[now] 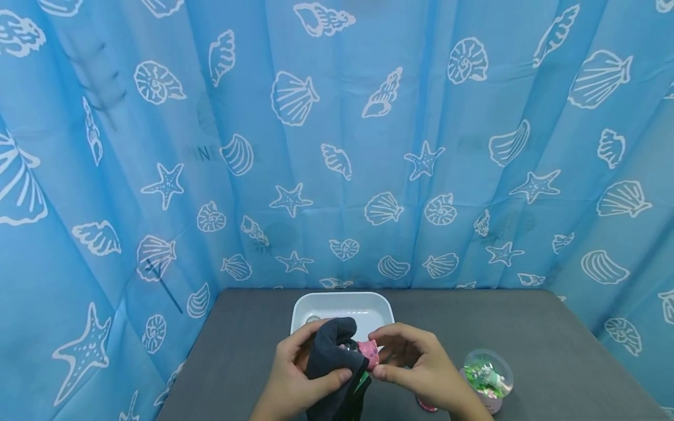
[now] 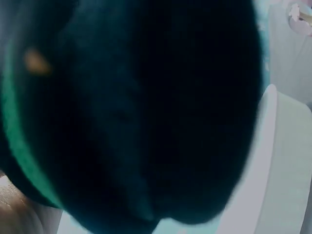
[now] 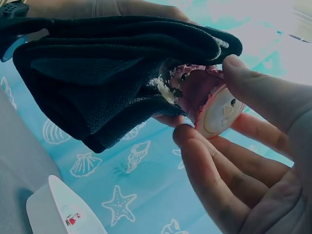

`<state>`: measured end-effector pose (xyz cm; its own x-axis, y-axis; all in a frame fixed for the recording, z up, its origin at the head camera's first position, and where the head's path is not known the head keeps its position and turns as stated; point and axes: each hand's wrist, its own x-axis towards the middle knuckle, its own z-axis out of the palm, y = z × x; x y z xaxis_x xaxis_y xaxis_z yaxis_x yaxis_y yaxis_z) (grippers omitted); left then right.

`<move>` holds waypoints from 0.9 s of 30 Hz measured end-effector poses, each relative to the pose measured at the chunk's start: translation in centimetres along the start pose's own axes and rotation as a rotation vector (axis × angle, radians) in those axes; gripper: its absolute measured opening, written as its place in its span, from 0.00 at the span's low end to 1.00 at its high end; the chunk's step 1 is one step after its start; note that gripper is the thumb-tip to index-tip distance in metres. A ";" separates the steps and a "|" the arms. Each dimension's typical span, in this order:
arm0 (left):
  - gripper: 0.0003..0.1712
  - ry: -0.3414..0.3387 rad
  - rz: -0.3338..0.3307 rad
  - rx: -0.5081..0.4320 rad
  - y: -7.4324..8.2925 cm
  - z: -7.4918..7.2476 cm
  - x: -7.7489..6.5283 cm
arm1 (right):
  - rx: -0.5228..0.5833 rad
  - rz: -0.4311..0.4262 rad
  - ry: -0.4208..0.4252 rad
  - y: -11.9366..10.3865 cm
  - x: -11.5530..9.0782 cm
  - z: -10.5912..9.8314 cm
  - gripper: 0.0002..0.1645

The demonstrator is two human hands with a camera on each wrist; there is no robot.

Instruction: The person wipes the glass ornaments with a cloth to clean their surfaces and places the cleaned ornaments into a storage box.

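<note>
A small snow globe with a pink base (image 1: 371, 353) is held between both hands over the front of the white tray. My left hand (image 1: 292, 374) grips a dark grey cloth (image 1: 327, 358) that wraps the globe end, its thumb pressing the fold. With thumb and fingertips, my right hand (image 1: 421, 361) pinches the pink base. The right wrist view shows the base's pale round underside (image 3: 223, 113) facing the right palm, while the cloth (image 3: 92, 83) hides most of the dome. Dark cloth (image 2: 146, 107) with a green edge fills most of the left wrist view.
The white tray (image 1: 342, 296) stands behind the hands, with a clear rounded thing (image 1: 313, 319) inside at its left. Beside the right forearm stands a larger snow globe (image 1: 487, 374) with green glitter. A pink piece (image 1: 427, 404) shows partly under that forearm. A blue shell-print curtain (image 1: 337, 175) hangs behind the grey table (image 1: 247, 327).
</note>
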<state>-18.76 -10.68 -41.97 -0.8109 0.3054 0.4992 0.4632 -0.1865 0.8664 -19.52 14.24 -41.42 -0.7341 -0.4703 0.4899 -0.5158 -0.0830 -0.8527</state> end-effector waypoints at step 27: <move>0.37 -0.020 0.020 0.003 0.0 0.1 -0.1 | -0.095 -0.006 0.043 -0.2 0.1 0.2 0.22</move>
<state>-18.67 -10.64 -41.98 -0.7938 0.3204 0.5168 0.4805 -0.1905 0.8561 -19.42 14.04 -41.26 -0.7480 -0.4319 0.5040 -0.5583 -0.0013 -0.8297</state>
